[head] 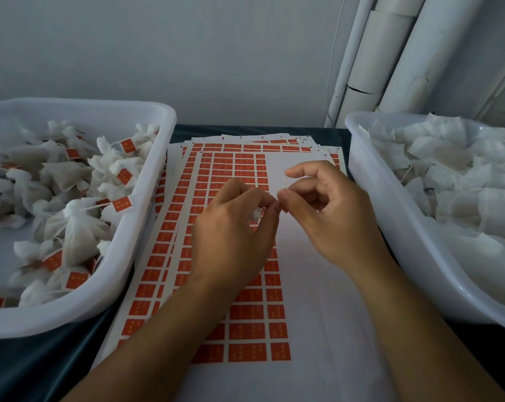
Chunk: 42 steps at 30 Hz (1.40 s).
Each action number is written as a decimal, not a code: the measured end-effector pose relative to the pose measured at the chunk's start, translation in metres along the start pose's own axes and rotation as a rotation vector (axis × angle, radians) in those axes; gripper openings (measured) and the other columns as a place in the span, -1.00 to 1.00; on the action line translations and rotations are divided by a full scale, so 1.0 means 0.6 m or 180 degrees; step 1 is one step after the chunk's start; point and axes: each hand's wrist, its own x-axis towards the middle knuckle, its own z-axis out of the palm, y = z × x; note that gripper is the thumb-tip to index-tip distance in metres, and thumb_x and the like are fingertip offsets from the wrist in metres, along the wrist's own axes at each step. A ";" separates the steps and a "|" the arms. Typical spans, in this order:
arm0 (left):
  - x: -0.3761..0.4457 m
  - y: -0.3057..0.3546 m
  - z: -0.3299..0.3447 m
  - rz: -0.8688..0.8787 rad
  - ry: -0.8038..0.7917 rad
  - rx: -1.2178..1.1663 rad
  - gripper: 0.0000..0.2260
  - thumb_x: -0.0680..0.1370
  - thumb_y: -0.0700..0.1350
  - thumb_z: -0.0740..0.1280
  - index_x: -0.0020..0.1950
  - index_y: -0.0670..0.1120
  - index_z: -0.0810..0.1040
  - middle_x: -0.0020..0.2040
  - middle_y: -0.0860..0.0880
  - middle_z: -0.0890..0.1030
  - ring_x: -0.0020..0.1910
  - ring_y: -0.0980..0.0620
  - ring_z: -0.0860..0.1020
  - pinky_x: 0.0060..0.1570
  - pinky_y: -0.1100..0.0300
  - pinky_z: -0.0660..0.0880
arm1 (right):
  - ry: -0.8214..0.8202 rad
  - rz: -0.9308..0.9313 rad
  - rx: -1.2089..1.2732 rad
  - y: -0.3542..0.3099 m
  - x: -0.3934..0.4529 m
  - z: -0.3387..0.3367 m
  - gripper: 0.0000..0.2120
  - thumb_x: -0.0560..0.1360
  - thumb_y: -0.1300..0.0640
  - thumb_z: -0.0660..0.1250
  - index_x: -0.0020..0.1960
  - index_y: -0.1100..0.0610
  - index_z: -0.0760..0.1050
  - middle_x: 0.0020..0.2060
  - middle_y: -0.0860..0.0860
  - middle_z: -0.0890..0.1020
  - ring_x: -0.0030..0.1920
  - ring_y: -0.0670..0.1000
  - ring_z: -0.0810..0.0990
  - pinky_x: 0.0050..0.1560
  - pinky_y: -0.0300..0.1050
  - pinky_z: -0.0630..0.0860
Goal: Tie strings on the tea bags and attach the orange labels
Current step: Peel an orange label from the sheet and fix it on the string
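Tea bag [255, 213] was mostly hidden inside my left hand [231, 230], whose curled fingers gripped it; my right hand [329, 210] pinched something too small to identify, other fingers loosely spread.

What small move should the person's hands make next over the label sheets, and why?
Probably pull the string tight: the left hand grips a small white tea bag, and the right hand pinches at its top, seemingly mid-tie. No orange label shows on it yet, while the label sheets lie directly beneath for the following step.
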 end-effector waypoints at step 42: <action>-0.001 -0.006 0.004 -0.1291 -0.0681 -0.1609 -0.63 0.59 -0.11 0.44 0.37 -0.01 0.46 0.14 0.01 0.63 0.07 0.00 0.66 0.05 0.02 0.67 | -0.0423 -0.0464 0.0613 -0.138 0.056 0.014 -0.84 0.62 -0.07 0.30 0.07 -0.01 0.58 -0.19 -0.16 0.68 -0.09 -0.08 0.70 -0.08 -0.23 0.65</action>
